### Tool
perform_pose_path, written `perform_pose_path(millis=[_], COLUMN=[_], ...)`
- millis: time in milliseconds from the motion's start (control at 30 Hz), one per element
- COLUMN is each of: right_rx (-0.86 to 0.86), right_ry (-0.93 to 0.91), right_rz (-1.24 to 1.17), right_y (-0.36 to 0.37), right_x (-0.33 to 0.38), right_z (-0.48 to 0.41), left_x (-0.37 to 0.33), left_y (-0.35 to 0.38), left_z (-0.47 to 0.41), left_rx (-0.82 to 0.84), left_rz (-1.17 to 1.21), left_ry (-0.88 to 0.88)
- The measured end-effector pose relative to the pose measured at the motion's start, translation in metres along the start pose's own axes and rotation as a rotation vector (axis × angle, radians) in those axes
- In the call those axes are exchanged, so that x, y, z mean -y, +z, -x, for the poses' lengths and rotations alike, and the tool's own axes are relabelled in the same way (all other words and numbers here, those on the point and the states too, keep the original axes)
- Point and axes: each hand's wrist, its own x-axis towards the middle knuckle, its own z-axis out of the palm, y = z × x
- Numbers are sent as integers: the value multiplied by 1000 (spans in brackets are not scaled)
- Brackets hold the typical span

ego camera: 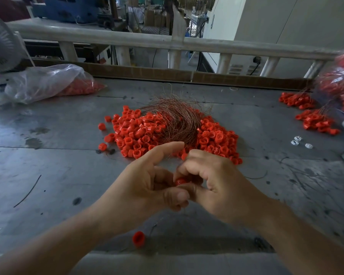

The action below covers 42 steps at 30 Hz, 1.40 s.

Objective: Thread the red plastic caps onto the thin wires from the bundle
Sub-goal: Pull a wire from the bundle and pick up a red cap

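Grey metal table: right hand, left hand both pinch red cap, opening facing left.

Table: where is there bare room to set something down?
Bare table left of the cap pile, in front of the plastic bag; also between the pile and the threaded clusters at right. Crowded: the centre, under pile and wire bundle.
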Motion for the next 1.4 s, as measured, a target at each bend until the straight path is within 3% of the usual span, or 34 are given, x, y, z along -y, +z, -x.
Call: perform_pose_path(millis=[300,567,667,867,1033,1167,1300,1400], right_rx=[13,37,74,-4,-95,-73,31,163], right_ry=[29,200,322,324,292,283,284,275], right_rz=[-63,-412,-561,-485,-402,-243,-16,87], right_y=[0,-2,-3,-5,-12,-9,-3,7], right_x=[-1,-4,-7,-3,-4,-5,-5,-3], right_z=[1,-3,0,-2,-2,-1,0,1], left_x=[-6,-14,-13,-16,-20,-23,-25,-22], left_y=[5,-8,-12,-22,-26,-30,-40,-44], left_z=[4,-3,-6,-7,-6,-6,-6,-7], left_rx=[10,50,-20,-54,-104,-106,-30,-11], left_rz=[21,186,275,448,345,117,-290,-427], left_ry=[-30,-186,-142,-39,-40,-137,-213,-324])
